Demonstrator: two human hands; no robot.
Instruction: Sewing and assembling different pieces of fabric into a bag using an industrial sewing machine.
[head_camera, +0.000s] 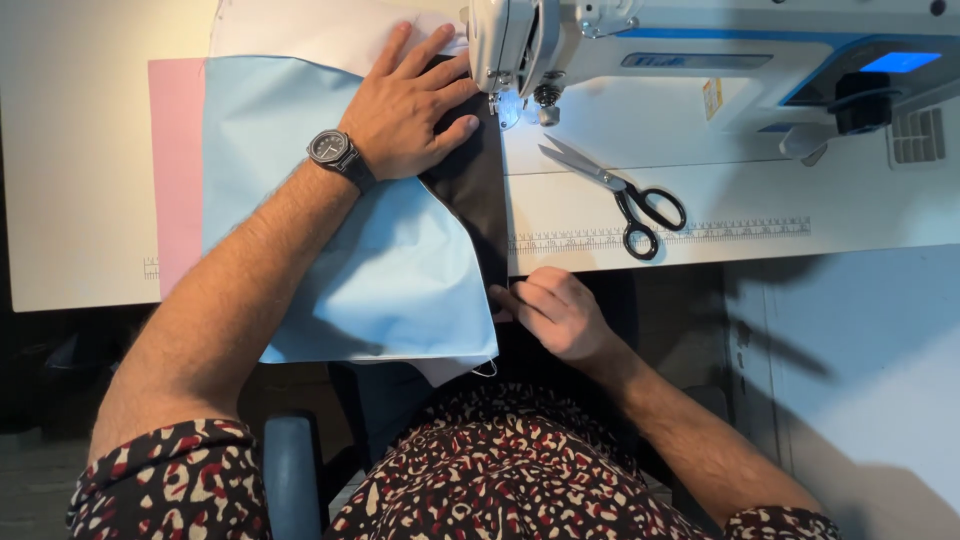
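The dark, soft fabric strip (470, 185) lay along the pale blue cloth sheet (330, 250) under the white sewing machine (640, 50), limp and light, best held flat near its edges. The left hand (410, 105) pressed it open-palmed; the right hand (555, 310) pinched its lower end off the tabletop (750, 205), near black-handled scissors (625, 195).

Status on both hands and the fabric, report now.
Left hand flat on dark fabric at the sewing machine. Right hand pinching the fabric edge below the table. Light blue fabric underneath. Scissors lie right, apart.
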